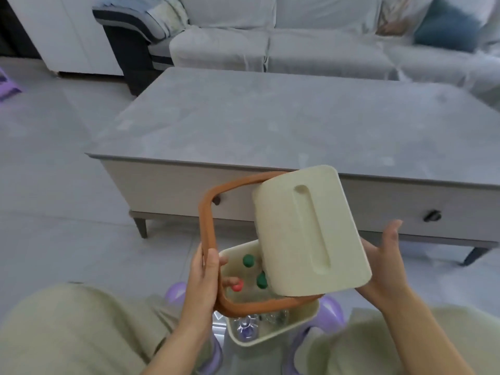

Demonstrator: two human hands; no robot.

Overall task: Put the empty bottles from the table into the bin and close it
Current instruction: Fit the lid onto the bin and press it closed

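A cream bin point(273, 332) stands on the floor between my knees, in front of the grey table point(270, 125). Inside it stand bottles with two green caps point(248, 260) and a red cap point(237, 287); a clear bottle's base point(244, 324) shows lower down. The bin's lid assembly hovers tilted above the opening: an orange frame point(207, 212) with a cream flap point(308, 231). My left hand point(201, 277) grips the frame's left side. My right hand point(384, 261) supports the flap's right edge from beneath, fingers spread. No bottles are visible on the table top.
A light sofa point(270, 36) runs behind the table, with a folded blanket point(140, 14) on its dark left arm. The table front has two dark drawer knobs point(432, 215). Purple slippers point(330, 312) flank the bin. Pale tiled floor lies to the left.
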